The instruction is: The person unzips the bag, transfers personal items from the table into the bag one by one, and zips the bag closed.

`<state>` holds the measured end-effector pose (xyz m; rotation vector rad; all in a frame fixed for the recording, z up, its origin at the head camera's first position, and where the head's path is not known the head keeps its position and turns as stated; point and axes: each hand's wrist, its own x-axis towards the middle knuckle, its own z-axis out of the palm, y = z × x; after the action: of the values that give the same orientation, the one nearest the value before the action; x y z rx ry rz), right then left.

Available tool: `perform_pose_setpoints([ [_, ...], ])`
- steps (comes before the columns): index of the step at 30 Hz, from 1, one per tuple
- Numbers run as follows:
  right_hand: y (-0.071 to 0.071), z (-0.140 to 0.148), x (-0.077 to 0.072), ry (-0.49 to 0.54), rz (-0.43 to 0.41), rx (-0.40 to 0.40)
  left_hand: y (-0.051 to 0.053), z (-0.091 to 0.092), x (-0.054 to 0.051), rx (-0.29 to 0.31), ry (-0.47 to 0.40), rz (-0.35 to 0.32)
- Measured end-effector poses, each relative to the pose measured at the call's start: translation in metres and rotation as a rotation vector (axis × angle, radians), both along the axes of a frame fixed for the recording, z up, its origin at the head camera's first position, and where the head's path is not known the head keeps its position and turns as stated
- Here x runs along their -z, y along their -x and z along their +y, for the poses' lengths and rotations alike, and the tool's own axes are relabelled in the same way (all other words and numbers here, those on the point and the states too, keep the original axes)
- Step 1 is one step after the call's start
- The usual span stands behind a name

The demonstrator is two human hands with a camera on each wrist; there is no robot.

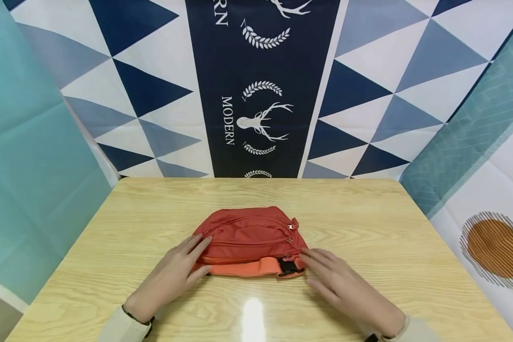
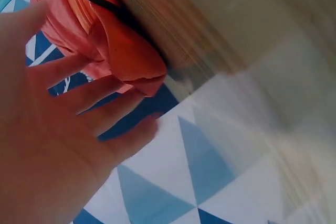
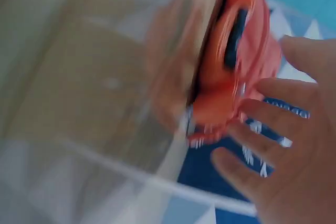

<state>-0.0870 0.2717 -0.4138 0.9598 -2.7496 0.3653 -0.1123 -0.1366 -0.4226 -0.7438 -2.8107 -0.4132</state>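
A red waist bag lies on the wooden table, its zippers facing up. Along its near edge runs an orange strap with a black buckle at the right end. My left hand is at the bag's left end, fingertips over its side. At the right end is my right hand, its fingertips by the corner near the buckle. Both hands have fairly straight fingers. In the left wrist view the fingers reach the bag's end; the right wrist view is blurred, with the fingers beside the bag.
The pale wooden table extends around the bag, with a bright reflection near its front. A patterned cloth hangs behind the table's back edge. Teal fabric stands on the left, and a white and teal cloth on the right.
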Motion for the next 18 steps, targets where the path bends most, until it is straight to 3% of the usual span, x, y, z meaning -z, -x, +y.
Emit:
perform_pose_setpoints([
  [4,-0.001,-0.009,0.0,-0.041,0.0,-0.018,-0.003,0.006,-0.002,0.029,-0.003,-0.024],
  [8,0.011,-0.011,0.001,-0.055,-0.054,-0.006,-0.013,0.009,-0.008,0.034,0.026,-0.043],
  [15,0.053,-0.007,0.001,-0.016,-0.121,-0.027,-0.046,0.03,-0.018,0.113,0.122,-0.076],
  [18,0.071,-0.008,0.0,-0.002,-0.09,-0.039,-0.059,0.045,-0.014,0.202,0.177,0.015],
])
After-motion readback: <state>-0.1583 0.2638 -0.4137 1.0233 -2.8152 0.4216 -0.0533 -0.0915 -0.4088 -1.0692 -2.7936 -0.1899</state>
